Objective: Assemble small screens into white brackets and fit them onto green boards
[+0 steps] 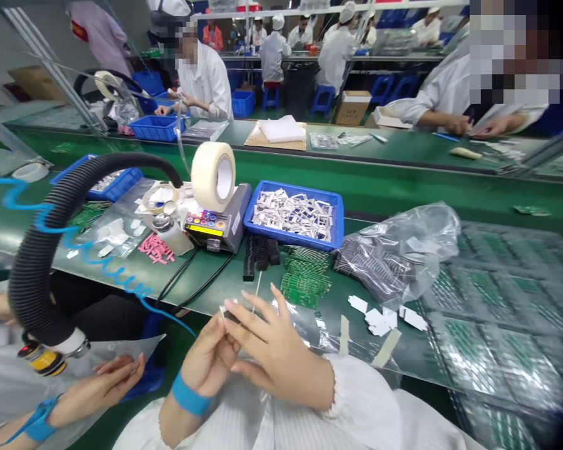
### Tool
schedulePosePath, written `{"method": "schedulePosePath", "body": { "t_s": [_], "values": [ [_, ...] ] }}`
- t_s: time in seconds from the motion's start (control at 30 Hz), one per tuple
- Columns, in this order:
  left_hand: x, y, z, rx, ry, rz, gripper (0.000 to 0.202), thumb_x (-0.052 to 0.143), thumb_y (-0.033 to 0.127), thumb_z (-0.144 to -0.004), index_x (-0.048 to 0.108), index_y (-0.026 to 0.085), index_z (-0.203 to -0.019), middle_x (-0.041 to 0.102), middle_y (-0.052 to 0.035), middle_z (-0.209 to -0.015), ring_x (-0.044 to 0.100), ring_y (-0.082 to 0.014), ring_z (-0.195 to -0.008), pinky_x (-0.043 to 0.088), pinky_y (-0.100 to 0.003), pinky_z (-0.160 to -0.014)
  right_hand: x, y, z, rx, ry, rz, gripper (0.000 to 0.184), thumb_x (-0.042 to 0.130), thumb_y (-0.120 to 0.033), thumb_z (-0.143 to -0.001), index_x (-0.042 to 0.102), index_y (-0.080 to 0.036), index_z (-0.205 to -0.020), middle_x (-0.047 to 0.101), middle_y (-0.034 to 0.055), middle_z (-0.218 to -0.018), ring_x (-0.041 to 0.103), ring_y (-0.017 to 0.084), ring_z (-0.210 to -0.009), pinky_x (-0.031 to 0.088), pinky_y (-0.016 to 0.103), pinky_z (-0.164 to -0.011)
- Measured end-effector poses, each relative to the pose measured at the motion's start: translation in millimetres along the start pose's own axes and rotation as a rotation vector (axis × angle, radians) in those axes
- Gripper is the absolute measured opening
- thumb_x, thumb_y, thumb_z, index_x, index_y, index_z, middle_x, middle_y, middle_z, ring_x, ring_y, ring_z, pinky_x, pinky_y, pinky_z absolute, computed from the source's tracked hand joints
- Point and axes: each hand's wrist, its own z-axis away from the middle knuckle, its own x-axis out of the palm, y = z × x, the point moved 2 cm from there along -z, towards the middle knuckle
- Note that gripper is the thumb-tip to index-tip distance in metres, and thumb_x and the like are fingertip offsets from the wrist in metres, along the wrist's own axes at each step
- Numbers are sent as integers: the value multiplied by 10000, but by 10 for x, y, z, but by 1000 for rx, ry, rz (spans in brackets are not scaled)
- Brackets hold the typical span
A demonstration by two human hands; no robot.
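My left hand [211, 359], with a blue band at the wrist, has its fingers pinched on a small white piece [223, 311]; most of that piece is covered by the fingers. Close against it, my right hand [274, 350] reaches the same piece with its index fingertip, the other fingers spread. A thin pale stick [258, 284] juts up from between the right fingers, its lower end hidden. Just beyond the hands lie green circuit boards [304, 278] and black strips [261, 251].
Behind stand a blue tray [340, 219] of small white-and-dark parts, a tape roll [213, 175] on a control box [220, 228], and a plastic bag [403, 250]. White pieces [380, 320] lie right. At left are a black hose [42, 250] and a co-worker's hand [106, 381].
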Motion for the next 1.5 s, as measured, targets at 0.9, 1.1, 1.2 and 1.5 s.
{"method": "schedulePosePath", "body": {
  "t_s": [0.9,1.1,1.2,1.5],
  "values": [
    [-19,-163,-140,-108,-343,-102,381,719,245,-744,645,215,-1117,739,-30,-1012,679,-143,-935,502,-245,-909,68,1081,971,1023,102,-17,175,583,-370,-787,601,-196,-792,587,45,-771,565,222,-696,355,304,-558],
    [89,-158,-131,-37,-365,-135,316,773,248,-681,690,204,-983,736,-36,-1036,675,-149,-963,503,-225,-892,-158,1045,949,1026,143,-223,310,504,-455,-814,547,-206,-633,526,3,-596,486,158,-559,347,278,-534],
    [186,-162,-124,41,-376,-154,330,799,249,-643,695,226,-955,748,-9,-994,670,-160,-981,496,-240,-903,-386,842,776,1065,353,-619,323,577,-496,-768,534,-202,-641,495,-3,-611,441,141,-576,343,263,-542],
    [268,-154,-97,302,-397,-330,325,791,320,-641,715,220,-941,746,-34,-906,677,-188,-858,515,-291,-785,-206,154,101,979,207,-1467,390,744,-488,-643,512,-184,-565,640,44,-797,564,176,-782,403,280,-696]
  ]
}}
